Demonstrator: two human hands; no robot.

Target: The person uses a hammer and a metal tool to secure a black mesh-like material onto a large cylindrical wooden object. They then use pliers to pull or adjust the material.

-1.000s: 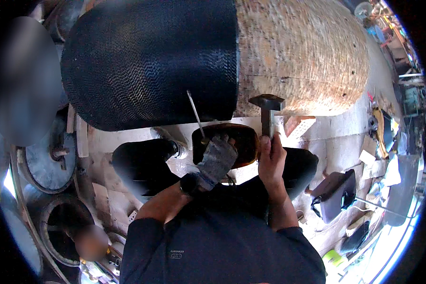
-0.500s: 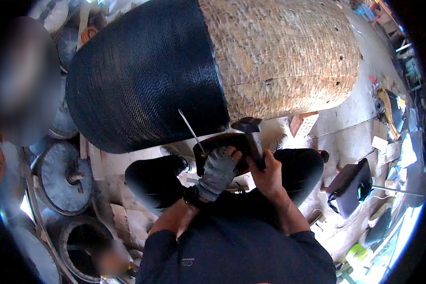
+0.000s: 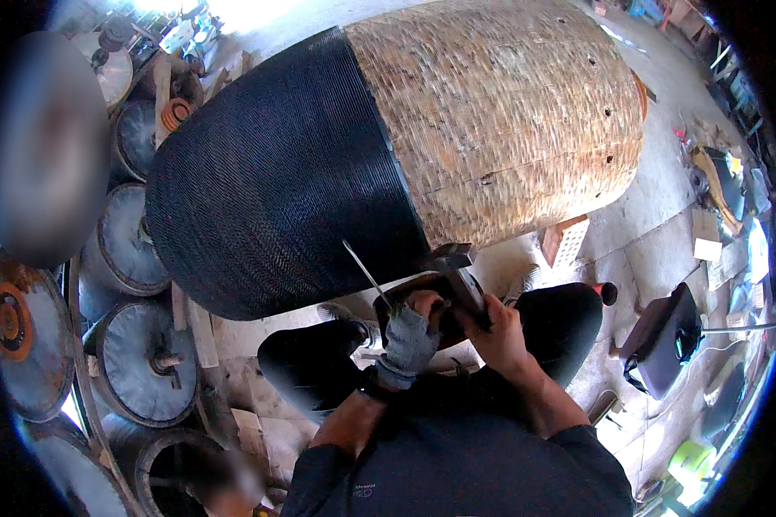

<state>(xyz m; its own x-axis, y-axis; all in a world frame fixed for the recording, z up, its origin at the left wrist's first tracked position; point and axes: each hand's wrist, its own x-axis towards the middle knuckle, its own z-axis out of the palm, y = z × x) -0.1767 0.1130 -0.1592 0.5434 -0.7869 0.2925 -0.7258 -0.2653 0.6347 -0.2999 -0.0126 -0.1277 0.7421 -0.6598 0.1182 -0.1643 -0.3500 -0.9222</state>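
**Hammer and thin rod held over a dark round piece beside a huge woven drum**

At about 4 o'clock from the hands a small pale flat package (image 3: 708, 249) lies on the floor, rectangular and plain-looking from here; just above it sits a yellowish curved piece (image 3: 707, 168). A reddish perforated brick (image 3: 565, 241) rests at 2 o'clock from the hands, tucked against the underside of the large drum (image 3: 388, 146). At 5 o'clock, near the picture's rim, a bright green container (image 3: 692, 457) shows; any labels on these are too small to tell.

The left hand (image 3: 408, 338), in a grey fingerless glove, is clenched around a thin metal rod (image 3: 366, 274) that slants up toward 11 o'clock, its tip against the black half of the drum. The right hand (image 3: 497, 332) is bare and closed around the handle of a hammer (image 3: 455, 263), whose dark head sits just above the knuckles, near the drum's lower edge where black meets tan weave. Both hands rest over a dark round piece (image 3: 422, 289) lying between the person's knees.

The drum lies on its side, black on the left, straw-coloured on the right. Round metal discs (image 3: 142, 366) stack at 9 o'clock, and a dark stool (image 3: 664, 340) stands at 3 o'clock
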